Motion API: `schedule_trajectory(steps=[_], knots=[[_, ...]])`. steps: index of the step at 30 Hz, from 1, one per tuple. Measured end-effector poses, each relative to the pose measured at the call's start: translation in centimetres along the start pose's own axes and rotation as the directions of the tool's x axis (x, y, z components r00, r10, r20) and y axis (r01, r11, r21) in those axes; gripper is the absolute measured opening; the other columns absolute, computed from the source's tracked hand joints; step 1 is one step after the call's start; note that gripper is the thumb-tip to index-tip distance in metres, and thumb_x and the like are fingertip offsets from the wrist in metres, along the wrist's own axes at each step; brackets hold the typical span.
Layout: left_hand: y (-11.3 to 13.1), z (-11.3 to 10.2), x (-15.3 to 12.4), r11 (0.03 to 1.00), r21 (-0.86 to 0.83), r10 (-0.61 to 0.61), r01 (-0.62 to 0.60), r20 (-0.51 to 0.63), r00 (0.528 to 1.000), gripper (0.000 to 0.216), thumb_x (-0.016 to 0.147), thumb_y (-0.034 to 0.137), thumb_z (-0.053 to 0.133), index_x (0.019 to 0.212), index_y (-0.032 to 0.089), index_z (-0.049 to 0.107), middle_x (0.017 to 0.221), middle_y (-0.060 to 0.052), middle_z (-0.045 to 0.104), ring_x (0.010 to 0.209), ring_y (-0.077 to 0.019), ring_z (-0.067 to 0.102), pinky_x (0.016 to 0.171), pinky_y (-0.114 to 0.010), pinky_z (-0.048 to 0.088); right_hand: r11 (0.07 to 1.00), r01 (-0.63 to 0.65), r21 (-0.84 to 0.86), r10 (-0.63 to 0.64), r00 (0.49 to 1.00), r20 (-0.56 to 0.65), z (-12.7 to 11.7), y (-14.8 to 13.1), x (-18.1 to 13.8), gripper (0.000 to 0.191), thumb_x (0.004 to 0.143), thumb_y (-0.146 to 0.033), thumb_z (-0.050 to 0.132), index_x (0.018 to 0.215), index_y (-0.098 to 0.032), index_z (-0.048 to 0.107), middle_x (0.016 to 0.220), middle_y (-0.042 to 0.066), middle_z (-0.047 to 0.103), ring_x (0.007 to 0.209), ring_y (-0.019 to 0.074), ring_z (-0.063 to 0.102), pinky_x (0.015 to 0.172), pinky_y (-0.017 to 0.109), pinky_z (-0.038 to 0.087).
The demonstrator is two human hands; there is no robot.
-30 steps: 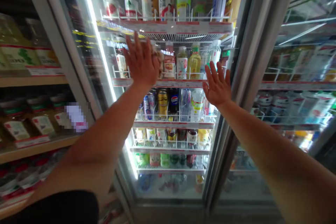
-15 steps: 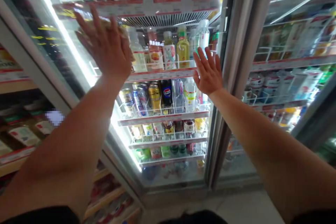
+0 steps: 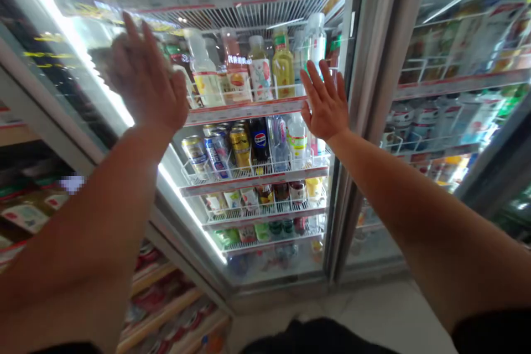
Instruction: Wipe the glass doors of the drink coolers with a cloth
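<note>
Metal frame (image 3: pixel 372 66) beside right hand (image 3: pixel 326 108); left hand (image 3: pixel 152 87) well apart.

The left fingers (image 3: pixel 151 47) lie over a cloth (image 3: pixel 114 61) and the right fingers (image 3: pixel 327 77) are near the right-hand frame (image 3: pixel 360 66), both before the fridge's glass (image 3: pixel 232 279). Behind it, bottles (image 3: pixel 261 72) line a shelf (image 3: pixel 249 110) between them, above a lower shelf (image 3: pixel 257 181) with cans (image 3: pixel 241 149) left, bottles right. Shelving (image 3: pixel 153 278) stands leftward, another fridge (image 3: pixel 460 88) rightward, the floor (image 3: pixel 373 298) below.
</note>
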State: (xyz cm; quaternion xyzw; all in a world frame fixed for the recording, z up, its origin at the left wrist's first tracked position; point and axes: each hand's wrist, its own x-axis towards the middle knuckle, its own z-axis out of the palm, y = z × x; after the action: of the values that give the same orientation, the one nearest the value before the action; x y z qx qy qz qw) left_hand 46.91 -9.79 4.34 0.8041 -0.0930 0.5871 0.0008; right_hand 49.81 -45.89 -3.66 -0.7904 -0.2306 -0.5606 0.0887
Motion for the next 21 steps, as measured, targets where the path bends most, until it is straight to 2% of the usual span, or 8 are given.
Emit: schedule_trajectory(steps=[2,4,8,10,14,16,18,21], knots=[[-0.2,0.5,0.9,0.995,-0.011,-0.104,0.103,-0.129,0.986,0.084,0.096,0.060,0.014,0.160,0.007,-0.004,0.168,0.008,-0.016,0.156,-0.0212,-0.014,0.127,-0.036,-0.015,1.000,-0.006,0.007,0.005,1.000,0.017,0.0,0.0,0.0,0.065,0.097,-0.028,0.031,0.161,-0.026,0.023,0.168,0.000,0.026,0.158,0.0268,0.012,0.129,0.061,0.010],[1.4,1.1,-0.9,0.996,-0.051,-0.084,0.078,-0.128,0.988,0.086,0.097,0.061,0.008,0.159,0.002,-0.001,0.169,0.004,-0.013,0.155,-0.0230,-0.017,0.128,-0.036,-0.013,1.000,-0.008,0.018,0.008,1.000,0.029,-0.1,0.0,0.0,0.065,0.097,-0.029,0.029,0.162,-0.025,0.021,0.169,-0.001,0.025,0.158,0.0268,0.010,0.129,0.062,0.009],[5.6,1.4,-7.0,0.969,-0.176,0.203,-0.172,0.176,0.963,0.076,0.099,0.059,0.022,0.159,0.012,0.026,0.170,-0.004,0.013,0.158,-0.0296,-0.003,0.131,-0.052,-0.001,0.999,-0.030,0.022,0.030,0.999,0.021,-0.1,-0.2,0.0,0.064,0.098,-0.031,0.024,0.162,-0.031,0.019,0.167,-0.009,0.027,0.159,0.0254,0.006,0.130,0.059,0.008],[5.4,1.2,-7.1,0.947,-0.201,0.295,-0.249,0.241,0.925,0.067,0.100,0.055,0.029,0.157,0.022,0.033,0.169,-0.001,0.020,0.158,-0.0297,0.006,0.130,-0.057,0.004,0.999,-0.032,0.007,0.031,0.999,0.026,-0.1,-0.3,0.0,0.065,0.098,-0.030,0.025,0.162,-0.029,0.019,0.168,-0.008,0.025,0.159,0.0252,0.007,0.130,0.059,0.008],[0.5,1.3,-0.8,0.994,0.021,0.106,-0.105,-0.076,0.991,0.061,0.101,0.049,0.032,0.159,0.030,0.026,0.168,0.017,-0.017,0.157,-0.0226,-0.015,0.129,-0.044,-0.011,0.999,-0.033,-0.014,0.034,0.998,0.060,-0.2,-0.4,0.1,0.065,0.098,-0.030,0.026,0.163,-0.027,0.017,0.170,-0.002,0.021,0.159,0.0249,0.006,0.129,0.061,0.008],[-0.9,1.9,1.4,0.995,0.103,0.021,-0.001,-0.192,0.981,0.063,0.102,0.048,0.021,0.161,0.025,0.014,0.166,0.015,-0.024,0.154,-0.0209,-0.023,0.122,-0.040,-0.025,0.999,-0.042,-0.015,0.043,0.996,0.080,-0.3,-0.5,0.2,0.065,0.098,-0.031,0.026,0.163,-0.027,0.016,0.170,-0.002,0.020,0.159,0.0252,0.003,0.128,0.061,0.009],[0.0,2.6,0.6,0.994,0.107,0.001,0.020,-0.190,0.982,0.067,0.103,0.049,0.014,0.162,0.020,0.005,0.168,0.009,-0.021,0.154,-0.0222,-0.024,0.120,-0.039,-0.028,0.998,-0.053,-0.013,0.054,0.994,0.092,-0.3,-0.6,0.2,0.065,0.099,-0.035,0.025,0.163,-0.028,0.015,0.170,-0.002,0.018,0.159,0.0254,0.001,0.128,0.062,0.010],[4.3,3.0,-4.7,0.993,-0.003,0.118,-0.118,-0.010,0.993,0.073,0.100,0.058,0.024,0.162,0.022,0.013,0.170,0.005,-0.016,0.154,-0.0283,-0.022,0.126,-0.046,-0.016,0.998,-0.067,-0.003,0.067,0.994,0.091,-0.2,-0.7,0.1,0.064,0.101,-0.039,0.024,0.163,-0.029,0.014,0.171,-0.003,0.015,0.158,0.0254,-0.001,0.128,0.062,0.010]])
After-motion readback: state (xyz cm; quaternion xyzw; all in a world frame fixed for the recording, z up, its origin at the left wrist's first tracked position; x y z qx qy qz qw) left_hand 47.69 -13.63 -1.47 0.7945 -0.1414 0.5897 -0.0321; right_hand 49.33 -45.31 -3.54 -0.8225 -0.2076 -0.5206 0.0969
